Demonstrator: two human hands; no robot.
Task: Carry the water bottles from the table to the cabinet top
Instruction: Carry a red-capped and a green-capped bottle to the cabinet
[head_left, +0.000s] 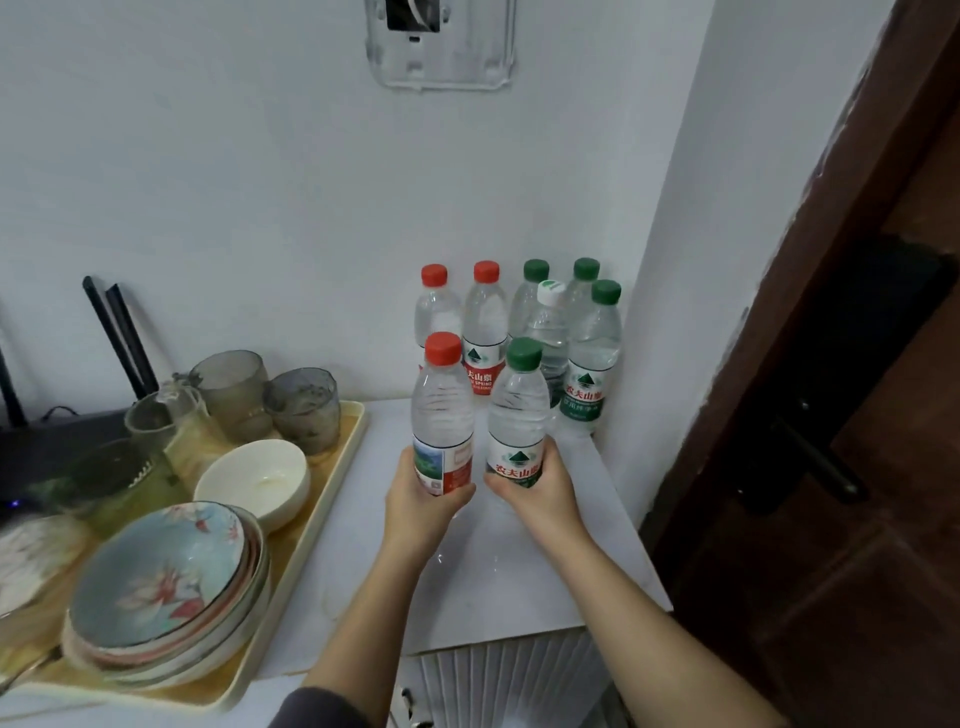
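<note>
1. Hands at centre frame: the left hand (422, 506) grips a red-capped bottle (443, 415); the right hand (540, 491) grips a green-capped bottle (519, 415).
2. Both bottles stand upright over the white cabinet top (519, 587).
3. Six more bottles (524, 332) cluster behind, in the corner.
4. A tray (311, 540) of dishes sits lower left.

Soft, even, rather dim indoor light gives the white wall (260, 182) a cool cast; shadows are faint. Small highlights glint on the water bottles (485, 312). Wide-angle distortion bows the door frame (810, 218) at right.
</note>
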